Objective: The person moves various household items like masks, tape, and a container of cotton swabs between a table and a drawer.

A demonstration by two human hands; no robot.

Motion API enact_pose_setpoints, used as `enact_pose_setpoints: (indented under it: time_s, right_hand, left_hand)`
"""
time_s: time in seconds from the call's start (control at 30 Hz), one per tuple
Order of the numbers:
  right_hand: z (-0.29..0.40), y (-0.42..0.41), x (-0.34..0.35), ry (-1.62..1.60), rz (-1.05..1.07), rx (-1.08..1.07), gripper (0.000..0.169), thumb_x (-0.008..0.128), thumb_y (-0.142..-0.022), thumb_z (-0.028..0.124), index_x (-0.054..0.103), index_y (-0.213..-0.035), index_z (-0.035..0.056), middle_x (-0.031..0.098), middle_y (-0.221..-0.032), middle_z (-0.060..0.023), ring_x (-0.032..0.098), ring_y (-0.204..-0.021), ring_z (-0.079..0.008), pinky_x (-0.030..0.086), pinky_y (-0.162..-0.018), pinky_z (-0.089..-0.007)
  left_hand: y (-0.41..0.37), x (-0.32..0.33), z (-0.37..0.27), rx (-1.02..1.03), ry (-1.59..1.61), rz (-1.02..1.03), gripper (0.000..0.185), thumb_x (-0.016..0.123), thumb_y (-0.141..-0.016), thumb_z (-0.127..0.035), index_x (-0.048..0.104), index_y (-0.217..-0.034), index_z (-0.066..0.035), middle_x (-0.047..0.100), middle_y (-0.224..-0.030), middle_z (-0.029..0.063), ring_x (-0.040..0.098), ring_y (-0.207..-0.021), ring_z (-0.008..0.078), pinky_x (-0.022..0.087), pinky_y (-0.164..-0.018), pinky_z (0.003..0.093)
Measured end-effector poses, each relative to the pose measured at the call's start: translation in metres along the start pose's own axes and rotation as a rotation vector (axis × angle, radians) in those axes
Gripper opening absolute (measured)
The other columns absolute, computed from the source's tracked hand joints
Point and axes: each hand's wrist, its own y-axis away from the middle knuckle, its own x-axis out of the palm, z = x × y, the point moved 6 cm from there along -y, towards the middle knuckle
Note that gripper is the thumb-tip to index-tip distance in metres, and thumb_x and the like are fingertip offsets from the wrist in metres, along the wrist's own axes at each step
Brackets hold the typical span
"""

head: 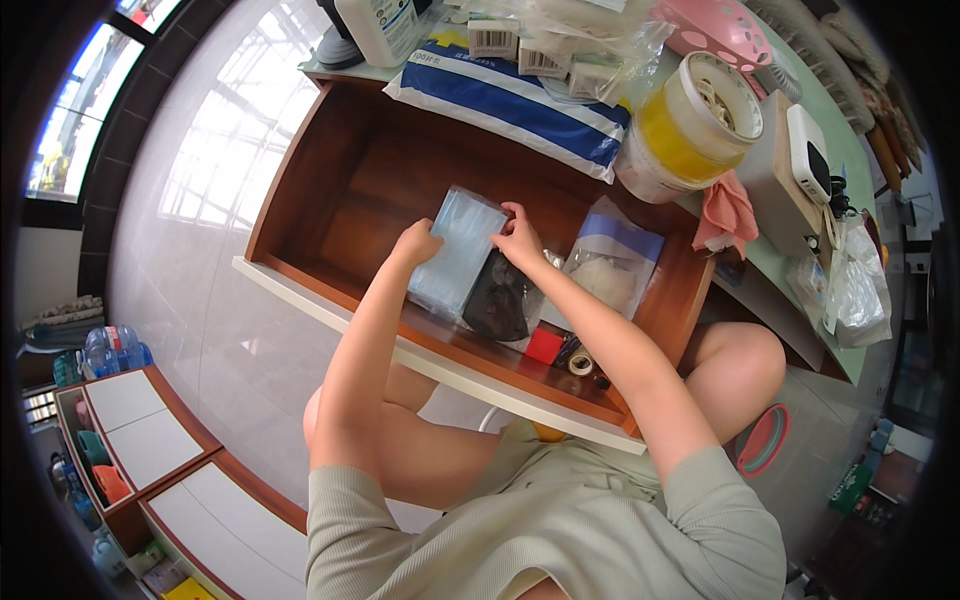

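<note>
A clear plastic pack of light blue face masks (pixel 459 244) lies tilted in the open wooden drawer (pixel 352 217). My left hand (pixel 418 243) grips its left edge, and my right hand (pixel 517 234) holds its upper right edge with the fingers bent. Just right of the pack is a black item in clear plastic (pixel 499 300). Beyond my right forearm lies a clear bag with a blue band (pixel 611 255), something whitish inside. A small red box (pixel 544 345) and a roll of tape (pixel 580 363) sit near the drawer's front, partly beside my right forearm.
On the table behind the drawer stand a blue and white soft pack (pixel 510 97), small boxes under plastic, a white bottle (pixel 379 30), a yellow and clear tub (pixel 682 135) and a pink perforated basket (pixel 720 30). A pink cloth (pixel 727 214) hangs at the drawer's right corner.
</note>
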Motion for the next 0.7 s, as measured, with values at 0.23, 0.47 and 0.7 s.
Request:
enact_pose_setpoints:
  time_s: [0.23,0.47,0.7]
  right_hand:
    - [0.016,0.006,0.009,0.265,0.051,-0.051,0.062,0.07,-0.07,0.022,0.047,-0.126,0.0106,0.063,-0.096,-0.0128,0.064,-0.09,-0.0319,0.05,-0.08,-0.0416]
    - [0.033,0.006,-0.005,0.558,0.122,-0.035,0.065,0.069,-0.069,0.033,0.05,-0.127,0.0126,0.051,-0.125,-0.0124,0.059,-0.104,-0.0353,0.049,-0.086,-0.0429]
    - [0.037,-0.008,0.006,0.508,0.106,-0.117,0.075,0.064,-0.072,0.037,0.04,-0.137,0.0099,0.047,-0.134,-0.0143,0.051,-0.118,-0.0357,0.045,-0.095,-0.0422]
  left_hand:
    - [-0.023,0.015,0.031,-0.133,-0.012,0.216,0.052,0.059,-0.079,-0.026,0.054,-0.122,0.004,0.064,-0.098,0.019,0.064,-0.088,0.0269,0.054,-0.068,0.0403]
    - [-0.029,0.031,0.032,-0.179,0.008,0.255,0.063,0.057,-0.081,-0.029,0.043,-0.133,0.004,0.059,-0.117,0.0224,0.061,-0.101,0.0332,0.053,-0.079,0.0436]
    - [-0.036,0.015,0.018,-0.142,0.075,-0.012,0.051,0.056,-0.081,-0.027,0.056,-0.12,0.005,0.059,-0.12,0.0268,0.059,-0.11,0.0376,0.047,-0.092,0.038]
